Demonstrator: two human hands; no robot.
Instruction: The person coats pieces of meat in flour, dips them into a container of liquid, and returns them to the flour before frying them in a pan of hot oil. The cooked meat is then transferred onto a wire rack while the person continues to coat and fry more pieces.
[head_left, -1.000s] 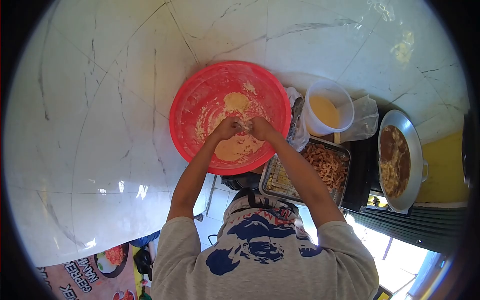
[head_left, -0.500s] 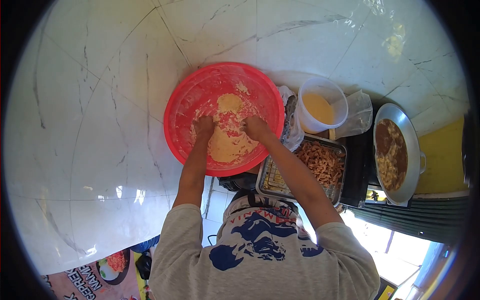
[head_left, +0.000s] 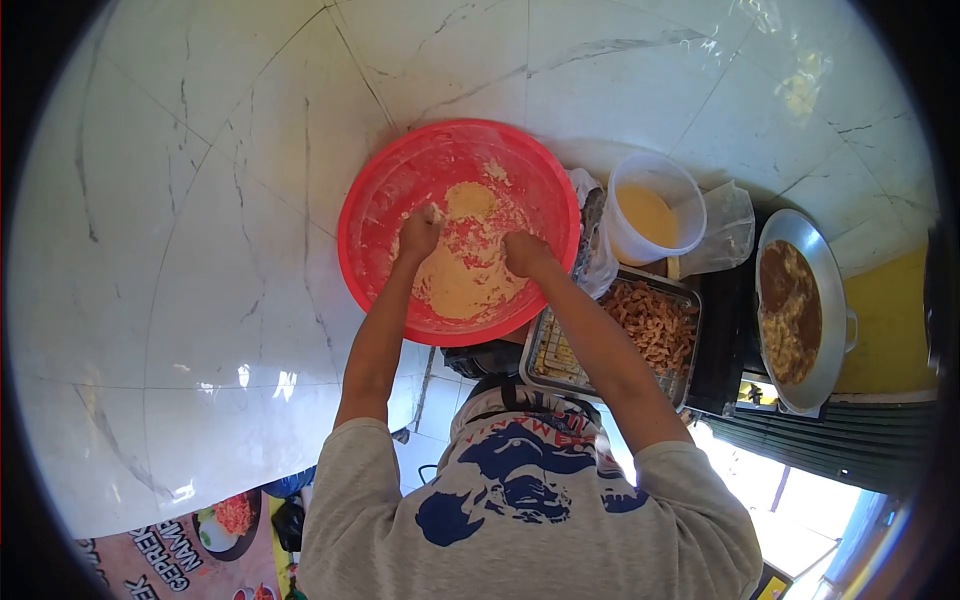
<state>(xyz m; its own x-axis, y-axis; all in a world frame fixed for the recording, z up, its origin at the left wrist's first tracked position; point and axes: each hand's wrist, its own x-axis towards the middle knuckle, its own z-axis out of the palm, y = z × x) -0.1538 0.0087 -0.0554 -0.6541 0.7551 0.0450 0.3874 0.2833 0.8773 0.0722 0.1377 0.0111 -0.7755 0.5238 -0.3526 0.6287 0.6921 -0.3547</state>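
A wide red basin (head_left: 360, 235) holds pale yellow flour (head_left: 455, 280) with loose clumps stuck about its inner wall. Over the left part of the basin is my left hand (head_left: 420, 232), fingers curled round, with a whitish bit showing at its top edge. My right hand (head_left: 522, 253) is curled at the right side of the flour, its fingertips turned down and hidden. The two hands are apart, with flour and bare red bottom between them.
Right of the basin are a clear tub (head_left: 697, 222) of yellowish liquid, a plastic bag (head_left: 727, 230), and a metal tray (head_left: 540, 378) with brown fried pieces (head_left: 650, 325). Farther right stands a wok (head_left: 835, 300) of brown oil with food frying.
My left hand has risen slightly toward the back of the basin and turned. My right hand stays near the same part of the flour. The whole view has shifted a little.
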